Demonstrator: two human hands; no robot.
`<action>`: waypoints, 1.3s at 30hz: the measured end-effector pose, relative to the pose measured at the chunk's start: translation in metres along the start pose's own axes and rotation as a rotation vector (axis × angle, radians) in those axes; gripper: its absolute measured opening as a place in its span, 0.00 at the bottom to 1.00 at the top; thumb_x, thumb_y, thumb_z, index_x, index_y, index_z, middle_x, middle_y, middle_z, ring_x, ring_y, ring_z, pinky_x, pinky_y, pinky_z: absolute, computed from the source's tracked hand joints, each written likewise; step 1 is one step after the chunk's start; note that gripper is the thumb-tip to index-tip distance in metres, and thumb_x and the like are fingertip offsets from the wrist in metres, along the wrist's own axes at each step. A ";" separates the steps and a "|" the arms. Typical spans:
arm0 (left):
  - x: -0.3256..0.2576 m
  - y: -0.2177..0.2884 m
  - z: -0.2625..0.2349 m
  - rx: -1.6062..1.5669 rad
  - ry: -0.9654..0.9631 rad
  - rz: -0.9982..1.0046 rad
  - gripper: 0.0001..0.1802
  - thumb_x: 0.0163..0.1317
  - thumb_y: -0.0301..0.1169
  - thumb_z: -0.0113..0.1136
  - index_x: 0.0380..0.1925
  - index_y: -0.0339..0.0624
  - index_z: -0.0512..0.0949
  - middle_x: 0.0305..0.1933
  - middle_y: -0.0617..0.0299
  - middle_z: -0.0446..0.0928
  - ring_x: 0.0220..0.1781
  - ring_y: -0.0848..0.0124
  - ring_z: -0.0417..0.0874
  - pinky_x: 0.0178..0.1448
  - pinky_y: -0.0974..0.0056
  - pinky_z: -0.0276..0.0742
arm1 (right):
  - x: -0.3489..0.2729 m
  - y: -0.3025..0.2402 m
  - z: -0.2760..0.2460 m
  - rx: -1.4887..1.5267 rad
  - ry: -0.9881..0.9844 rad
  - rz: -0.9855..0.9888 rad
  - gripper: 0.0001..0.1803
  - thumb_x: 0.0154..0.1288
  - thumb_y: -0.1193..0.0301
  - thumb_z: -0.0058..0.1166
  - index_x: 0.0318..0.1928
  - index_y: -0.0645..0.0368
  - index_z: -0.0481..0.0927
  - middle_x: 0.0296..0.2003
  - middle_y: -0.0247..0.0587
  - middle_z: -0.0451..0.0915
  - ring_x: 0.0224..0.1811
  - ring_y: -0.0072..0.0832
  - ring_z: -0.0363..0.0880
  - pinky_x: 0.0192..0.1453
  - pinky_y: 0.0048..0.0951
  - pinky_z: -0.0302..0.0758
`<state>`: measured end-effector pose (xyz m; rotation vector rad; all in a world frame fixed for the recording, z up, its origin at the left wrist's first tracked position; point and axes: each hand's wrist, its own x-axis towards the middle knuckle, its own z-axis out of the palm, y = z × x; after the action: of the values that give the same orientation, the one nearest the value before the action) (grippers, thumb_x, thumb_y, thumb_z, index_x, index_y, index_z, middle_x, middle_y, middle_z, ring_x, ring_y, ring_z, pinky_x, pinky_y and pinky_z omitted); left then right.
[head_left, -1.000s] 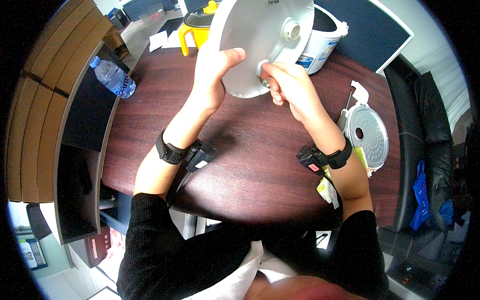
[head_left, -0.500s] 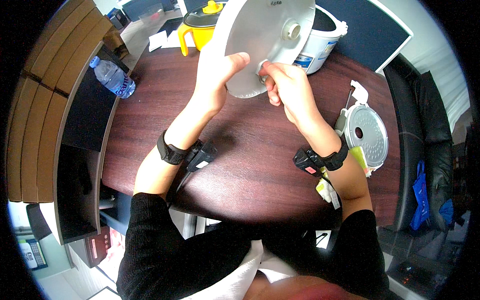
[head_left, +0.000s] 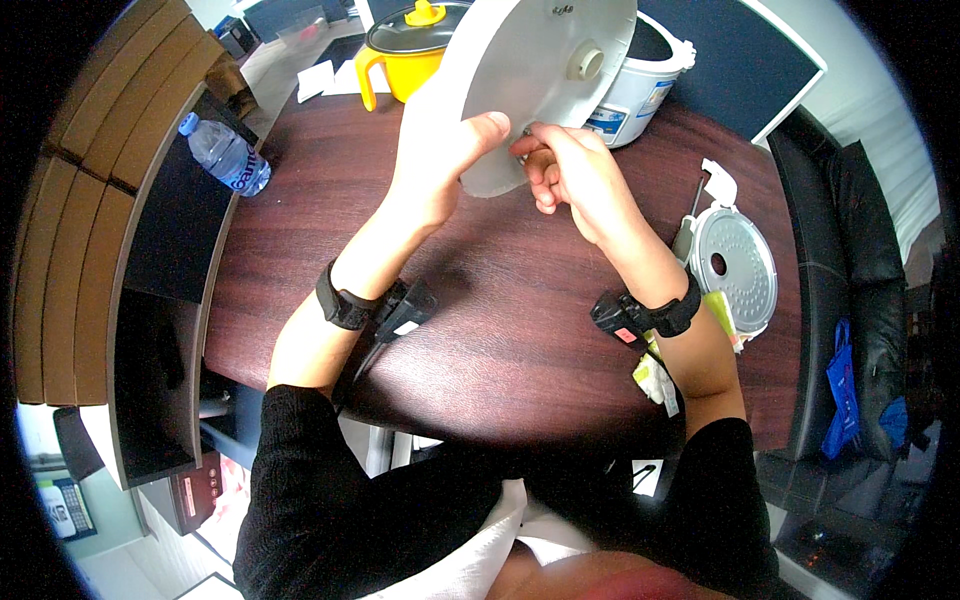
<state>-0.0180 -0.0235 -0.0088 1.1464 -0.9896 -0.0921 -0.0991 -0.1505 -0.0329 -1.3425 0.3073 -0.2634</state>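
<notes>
Tilted up over the far part of the table, a white round plastic cover shows its hollow side, with a short round boss on it. My left hand grips its left rim, the thumb lying on the inner face. At the cover's lower right, my right hand has its fingers curled, thumb and forefinger near a small fitting on the inner face. Whatever is between those fingertips is too small to make out. Behind the cover stands a white cooker body with a dark open top.
A yellow pot with a glass lid stands at the far left, near a water bottle at the left edge. On the right lie a grey-white cooker lid and a crumpled green-white packet. A dark partition rises behind.
The cover has shifted slightly right and turned a little. My right fingers have curled more and moved slightly on the fitting; my left hand keeps its grip.
</notes>
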 end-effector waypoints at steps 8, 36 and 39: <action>-0.002 0.003 0.001 0.064 -0.078 -0.037 0.24 0.47 0.30 0.56 0.46 0.32 0.71 0.38 0.55 0.74 0.38 0.69 0.74 0.43 0.66 0.71 | 0.007 0.015 -0.005 0.130 -0.035 0.016 0.16 0.66 0.66 0.41 0.30 0.65 0.74 0.14 0.33 0.65 0.10 0.22 0.60 0.14 0.25 0.58; 0.003 0.002 -0.011 -0.122 0.130 -0.185 0.31 0.49 0.41 0.53 0.52 0.35 0.66 0.46 0.52 0.71 0.47 0.61 0.72 0.49 0.60 0.69 | 0.005 0.004 -0.006 -0.977 0.270 -1.054 0.05 0.56 0.73 0.57 0.32 0.60 0.75 0.26 0.42 0.77 0.24 0.39 0.78 0.27 0.33 0.75; 0.003 0.000 -0.011 -0.147 0.151 -0.189 0.30 0.49 0.41 0.54 0.52 0.35 0.67 0.45 0.52 0.71 0.47 0.61 0.73 0.48 0.60 0.69 | 0.005 0.007 -0.006 -1.003 0.287 -1.051 0.06 0.56 0.74 0.57 0.32 0.61 0.75 0.27 0.43 0.78 0.25 0.37 0.79 0.28 0.31 0.75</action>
<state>-0.0089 -0.0173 -0.0073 1.0927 -0.7283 -0.2227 -0.0964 -0.1568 -0.0415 -2.3883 -0.1001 -1.3144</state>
